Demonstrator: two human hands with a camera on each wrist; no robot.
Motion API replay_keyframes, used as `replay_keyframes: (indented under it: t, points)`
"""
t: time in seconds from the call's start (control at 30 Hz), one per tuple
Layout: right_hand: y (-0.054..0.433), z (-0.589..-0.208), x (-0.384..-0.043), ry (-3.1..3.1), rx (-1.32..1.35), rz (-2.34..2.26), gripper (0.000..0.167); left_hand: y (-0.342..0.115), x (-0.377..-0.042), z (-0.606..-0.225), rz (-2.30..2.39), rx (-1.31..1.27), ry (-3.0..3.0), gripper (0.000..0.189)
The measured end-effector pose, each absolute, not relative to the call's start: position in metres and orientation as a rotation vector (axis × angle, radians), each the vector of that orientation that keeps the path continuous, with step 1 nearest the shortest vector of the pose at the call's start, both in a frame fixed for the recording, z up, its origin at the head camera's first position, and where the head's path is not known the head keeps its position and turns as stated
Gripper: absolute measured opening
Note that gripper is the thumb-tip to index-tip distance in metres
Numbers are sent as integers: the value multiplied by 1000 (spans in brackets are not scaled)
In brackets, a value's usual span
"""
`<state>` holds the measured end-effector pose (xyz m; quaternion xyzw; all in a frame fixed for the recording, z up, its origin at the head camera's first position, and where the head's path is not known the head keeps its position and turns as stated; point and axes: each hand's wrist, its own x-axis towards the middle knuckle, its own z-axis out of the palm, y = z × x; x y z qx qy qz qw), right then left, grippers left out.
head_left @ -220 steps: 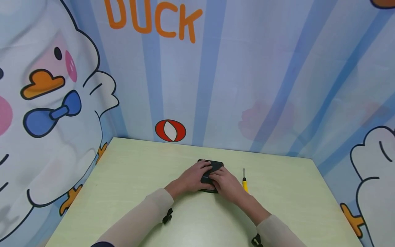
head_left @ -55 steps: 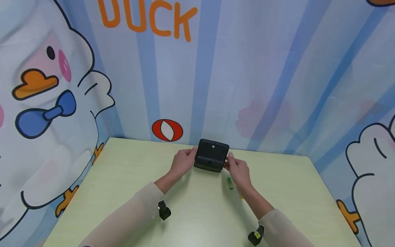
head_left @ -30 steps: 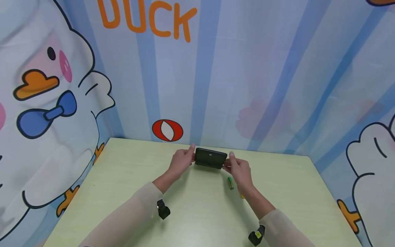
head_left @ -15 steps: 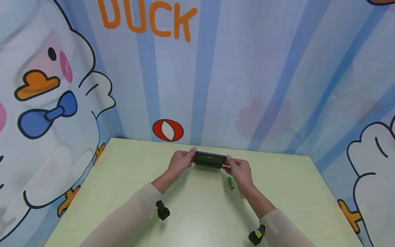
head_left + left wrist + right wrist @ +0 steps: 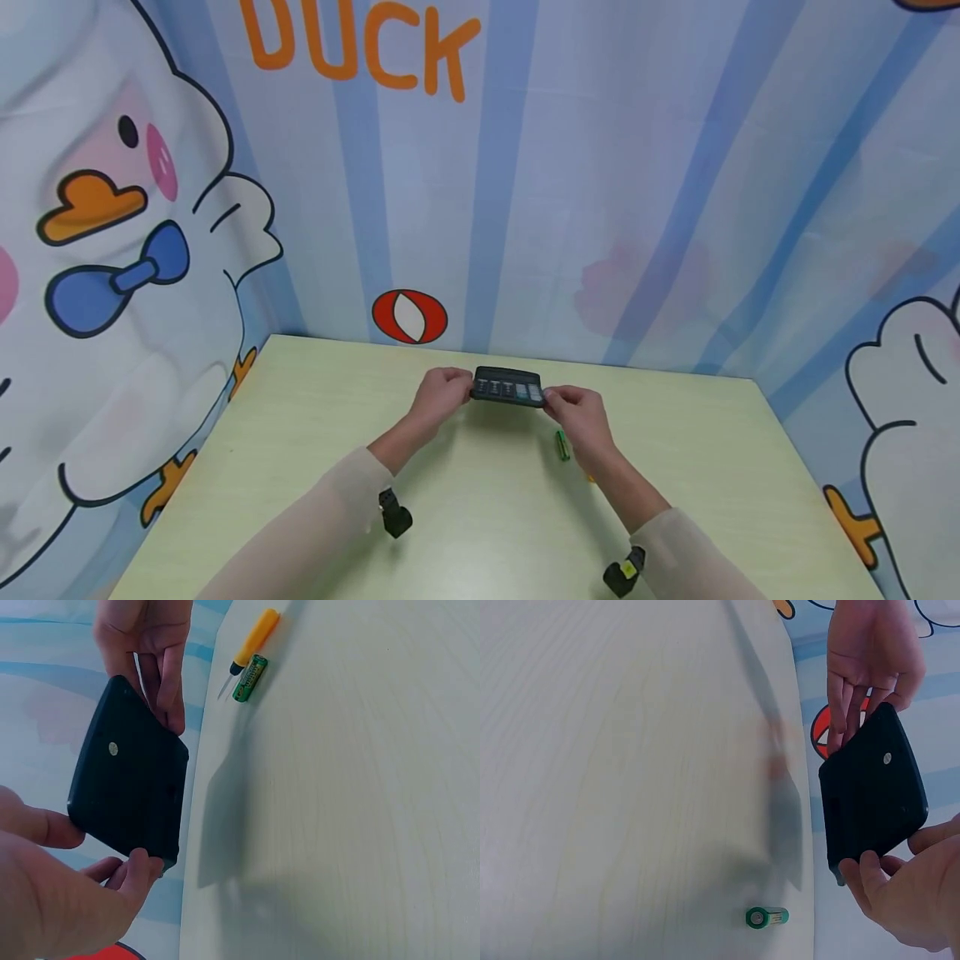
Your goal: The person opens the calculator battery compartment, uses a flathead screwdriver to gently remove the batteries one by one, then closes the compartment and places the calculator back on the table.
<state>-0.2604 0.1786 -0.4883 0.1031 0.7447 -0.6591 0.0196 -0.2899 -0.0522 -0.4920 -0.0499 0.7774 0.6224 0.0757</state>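
A black calculator is held up over the table, its keys turned toward the head camera and part of its face foreshortened. My left hand pinches its left end between thumb and fingers. At the opposite end, my right hand grips the edge the same way. Both wrist views show the dark underside of the calculator, with a small pale round spot on it. Its shadow falls on the tabletop. Below and nearer than the right hand lies a green battery.
A yellow screwdriver with a black collar and metal shaft lies beside the battery; the right forearm mostly hides it in the head view. The pale tabletop meets a duck-patterned curtain at its back edge.
Earlier both hands worked on the calculator low at the table, with no battery visible. Later it was raised, underside showing; since half a second ago it has tipped so its keys show.
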Motion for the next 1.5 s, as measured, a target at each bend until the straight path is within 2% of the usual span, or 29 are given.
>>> replay_keyframes:
  t: [0.7, 1.5]
  points:
    - [174, -496, -257, 2451, 326, -1841, 39, -46, -288, -500, 1862, -204, 2317, 36]
    - [172, -514, -253, 2342, 351, -1905, 39, -41, -283, -520, 1779, -240, 2378, 41]
